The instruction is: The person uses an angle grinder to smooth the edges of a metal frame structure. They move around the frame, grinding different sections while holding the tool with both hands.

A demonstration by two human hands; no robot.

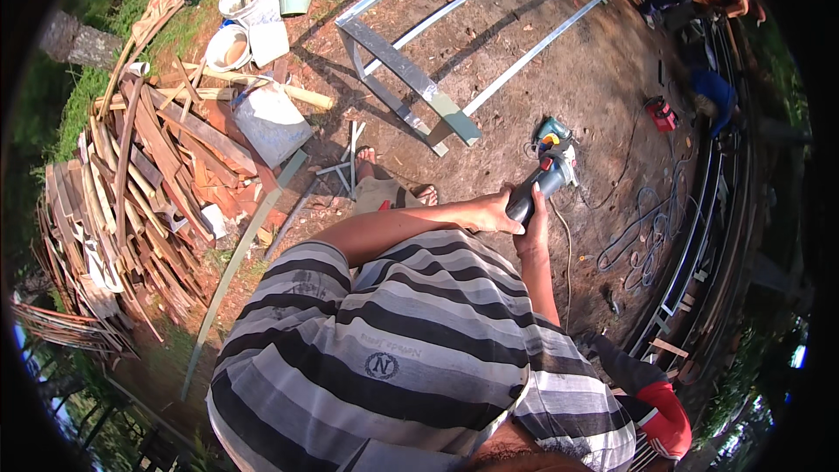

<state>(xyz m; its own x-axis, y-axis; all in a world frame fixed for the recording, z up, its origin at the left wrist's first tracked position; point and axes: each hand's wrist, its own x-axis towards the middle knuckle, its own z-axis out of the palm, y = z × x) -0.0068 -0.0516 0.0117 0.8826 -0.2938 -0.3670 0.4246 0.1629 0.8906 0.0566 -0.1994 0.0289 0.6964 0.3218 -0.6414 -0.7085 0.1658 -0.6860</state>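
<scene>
A dark angle grinder (549, 180) with a grey head is held in front of my body, a little right of the middle. My left hand (493, 211) is closed around the rear of its body from the left side. On the right side of the same body, my right hand (532, 225) grips it, thumb stretched along the casing. Just beyond the grinder's head lies a green power tool (556, 130) with a yellow part, on the dirt. Whether the grinder's disc is turning cannot be seen.
A welded metal frame (401, 65) stands ahead. Stacked wood (149, 183) and buckets (249, 2) are at left. Tangled cables (642, 245), a red machine (662, 114) and long metal bars (699, 240) lie right. Other people appear at the far right (715, 96) and lower right (662, 419).
</scene>
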